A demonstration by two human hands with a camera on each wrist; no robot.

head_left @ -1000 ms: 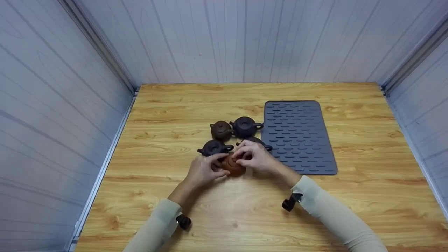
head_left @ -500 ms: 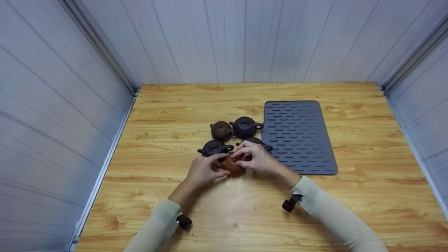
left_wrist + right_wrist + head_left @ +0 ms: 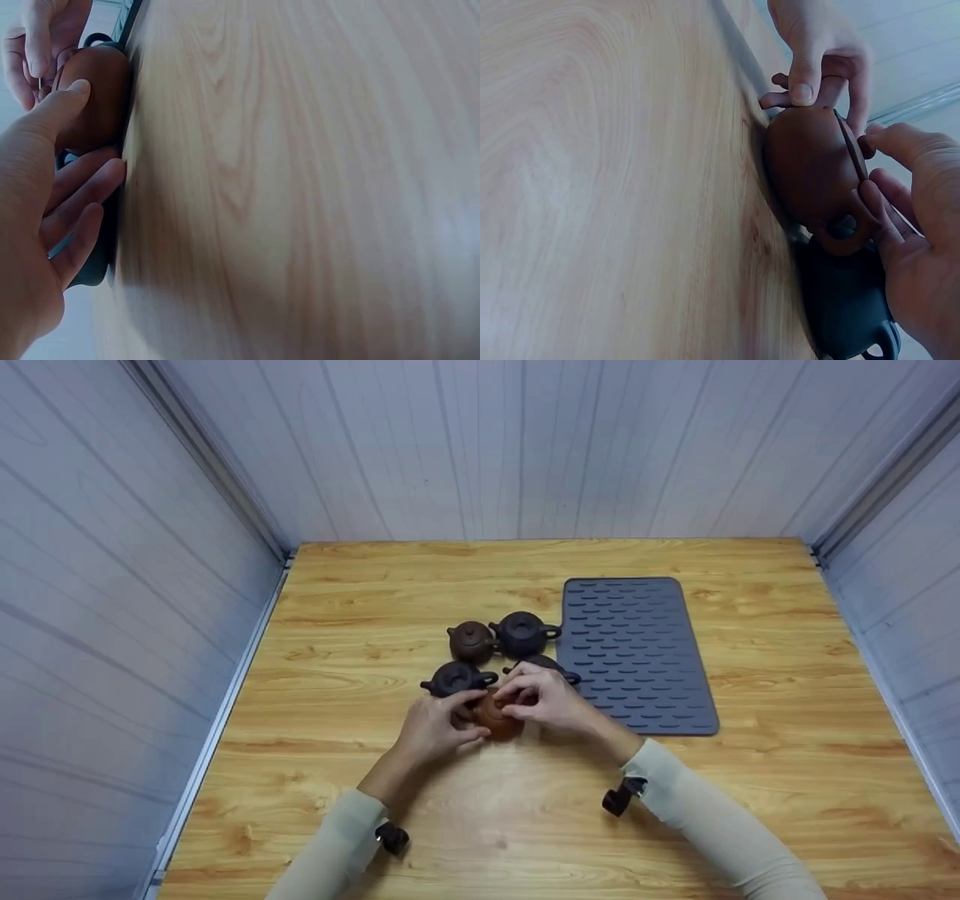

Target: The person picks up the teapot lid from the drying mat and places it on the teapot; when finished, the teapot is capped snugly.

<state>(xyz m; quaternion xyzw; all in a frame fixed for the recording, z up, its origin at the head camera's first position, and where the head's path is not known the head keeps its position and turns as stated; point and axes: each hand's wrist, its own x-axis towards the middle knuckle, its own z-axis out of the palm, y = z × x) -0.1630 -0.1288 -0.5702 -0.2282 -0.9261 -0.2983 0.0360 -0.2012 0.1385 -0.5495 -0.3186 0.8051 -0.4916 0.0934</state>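
Observation:
A reddish-brown clay teapot stands on the wooden table between both hands. From its spout side the left hand grips the body, thumb near the front and a finger at the back. In the right wrist view, the left thumb presses on the teapot's wall. The right hand is over the top and pinches the knob of the lid. A dark line shows at part of the lid's edge, so I cannot tell whether it sits fully flush. The handle points toward the right hand.
Behind the hands stand a small brown teapot, a dark teapot, another dark one near the left fingers, and a black one partly behind the right hand. A grey ridged mat lies to the right. Panel walls surround the table.
The head view has shifted very slightly. Both hands keep their places on the reddish-brown teapot and its lid knob.

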